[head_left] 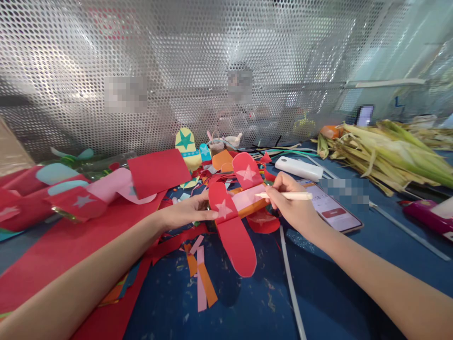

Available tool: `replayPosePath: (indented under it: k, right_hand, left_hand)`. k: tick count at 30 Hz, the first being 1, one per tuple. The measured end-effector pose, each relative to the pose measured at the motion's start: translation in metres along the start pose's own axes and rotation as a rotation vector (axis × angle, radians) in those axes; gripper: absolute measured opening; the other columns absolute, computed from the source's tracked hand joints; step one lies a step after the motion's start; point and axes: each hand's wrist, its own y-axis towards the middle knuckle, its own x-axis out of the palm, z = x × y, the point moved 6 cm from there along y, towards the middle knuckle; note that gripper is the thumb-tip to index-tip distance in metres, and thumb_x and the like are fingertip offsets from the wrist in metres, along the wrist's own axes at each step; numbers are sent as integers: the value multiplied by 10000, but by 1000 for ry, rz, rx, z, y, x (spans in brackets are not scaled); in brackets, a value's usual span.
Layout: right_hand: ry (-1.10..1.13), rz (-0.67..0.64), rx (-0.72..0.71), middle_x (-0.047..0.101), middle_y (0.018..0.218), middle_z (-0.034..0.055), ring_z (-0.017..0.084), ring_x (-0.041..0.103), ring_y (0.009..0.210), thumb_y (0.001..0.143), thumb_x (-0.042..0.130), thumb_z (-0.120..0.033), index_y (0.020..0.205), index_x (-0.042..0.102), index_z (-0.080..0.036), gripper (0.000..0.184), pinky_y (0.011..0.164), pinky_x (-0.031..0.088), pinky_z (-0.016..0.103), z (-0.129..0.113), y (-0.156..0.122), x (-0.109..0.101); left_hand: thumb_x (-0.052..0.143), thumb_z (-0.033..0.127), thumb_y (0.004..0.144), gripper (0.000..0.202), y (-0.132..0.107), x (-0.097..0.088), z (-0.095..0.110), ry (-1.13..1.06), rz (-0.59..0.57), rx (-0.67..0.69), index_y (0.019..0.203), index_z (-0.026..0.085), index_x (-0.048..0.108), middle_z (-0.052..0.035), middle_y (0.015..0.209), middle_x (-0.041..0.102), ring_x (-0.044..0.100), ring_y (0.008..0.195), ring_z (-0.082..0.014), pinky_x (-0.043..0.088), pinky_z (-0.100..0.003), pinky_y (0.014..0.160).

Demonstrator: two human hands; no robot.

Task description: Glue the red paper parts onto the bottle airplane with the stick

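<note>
In the middle of the head view is a paper airplane model [236,241] with red rounded wings, pale stars and a pink and orange body. My left hand [189,210] grips its left side, thumb on the red wing near a star. My right hand [288,200] pinches a slim cream-coloured pen [299,195], its tip at the pink strip [246,198] on the body. The far side of the model, where my left fingers curl, is hidden.
Red sheets [159,174] and paper scraps [202,283] lie left and in front. A phone [336,212], a white device [299,168], a white strip [290,283] and dry corn husks [385,151] are on the right. A perforated metal panel [198,61] stands behind.
</note>
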Motion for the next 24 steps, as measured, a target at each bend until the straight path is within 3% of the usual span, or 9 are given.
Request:
replayPosePath:
  k: [24]
  right_hand:
    - [-7,-14,-38,518,485,-68,126,529,504,836,551,-261,642,384,-246,257,535,402,260,-2,0,-1]
  left_hand:
    - [772,482,696,563,0,0,1,-10,-11,23,1141,205,568,-81,1190,633,574,1138,-268,434,-406,959]
